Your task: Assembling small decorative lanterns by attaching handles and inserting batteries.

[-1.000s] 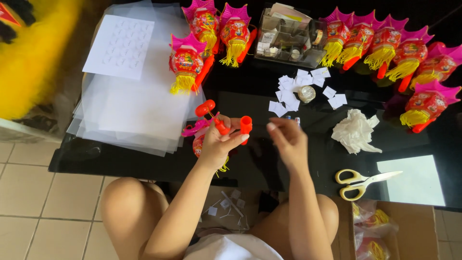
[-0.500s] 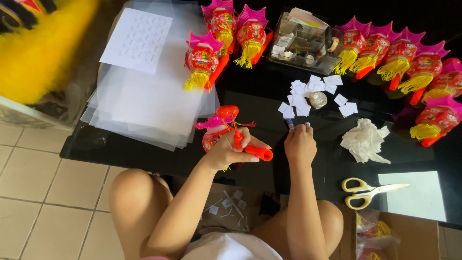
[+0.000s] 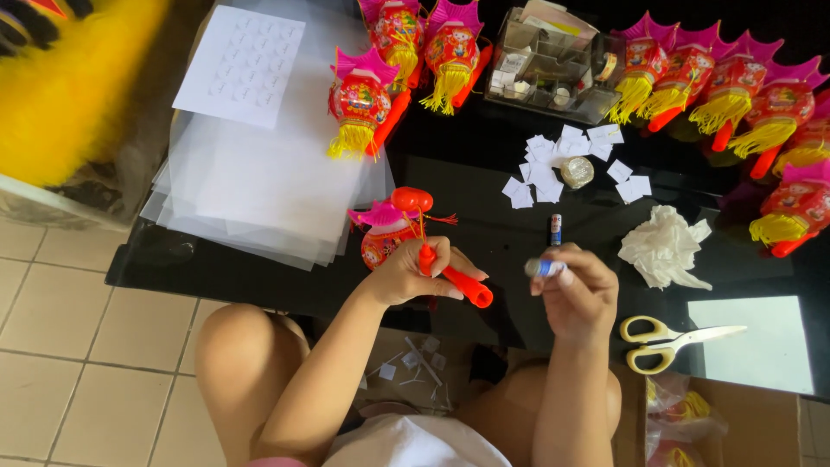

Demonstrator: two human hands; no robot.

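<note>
My left hand (image 3: 413, 273) grips the orange handle (image 3: 456, 284) of a small red toy lantern (image 3: 386, 232) with a pink top, held just above the black table (image 3: 484, 216). My right hand (image 3: 577, 292) pinches a small battery (image 3: 543, 267) next to the handle's open end. A second small battery (image 3: 556, 229) lies on the table just beyond my right hand.
Finished lanterns with yellow tassels stand at the back (image 3: 363, 99) and along the right (image 3: 735, 91). A stack of clear sheets (image 3: 259, 182) lies left. Small white paper squares (image 3: 540, 164), a tape roll (image 3: 577, 171), crumpled tissue (image 3: 664, 246), scissors (image 3: 666, 335) and a clear organiser box (image 3: 545, 65) lie nearby.
My left hand has turned the lantern so its handle points down-right. My right hand has drawn back from the table and now holds a battery by the handle's end.
</note>
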